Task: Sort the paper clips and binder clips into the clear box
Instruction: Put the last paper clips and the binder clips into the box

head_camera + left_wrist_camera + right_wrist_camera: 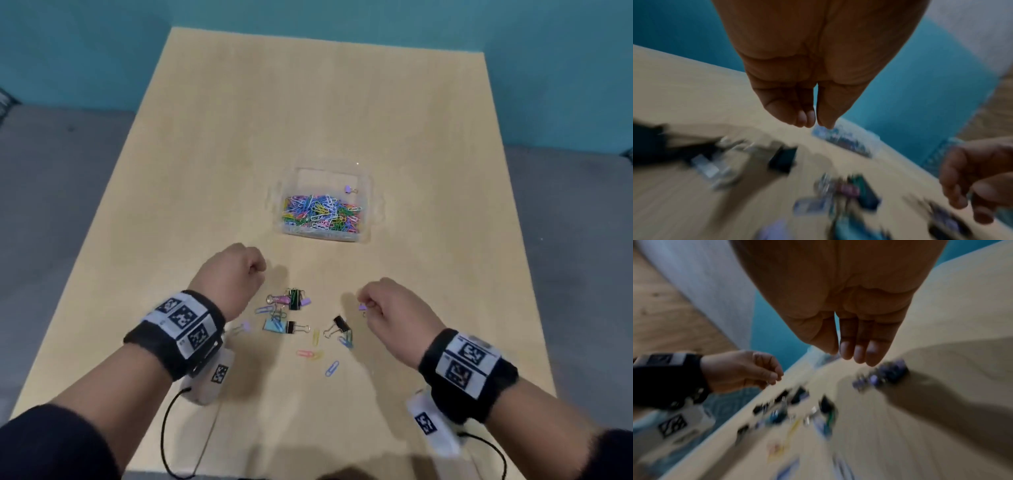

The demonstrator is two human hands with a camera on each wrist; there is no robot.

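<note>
Head view alone is showing right hand [387, 306] pinching a small lilac binder clip [361, 307]; left hand [236, 274] is curling, contents untellable; transparent plastic box [365, 209] is sitting beyond loose clips [291, 315] on the table

From my right wrist camera I see my right hand [846, 331] from the palm side, thumb and fingers [846, 350] drawn together and pointing down over the wooden table [900, 434], though I can't tell whether they pinch anything. Below them a blurred scatter of clips [797, 412] lies on the wood, dark, blue, purple and yellow smears too soft to sort out. At the left my left hand [744, 369] hangs with curled fingers, a black wristband [668, 379] behind it.
</note>
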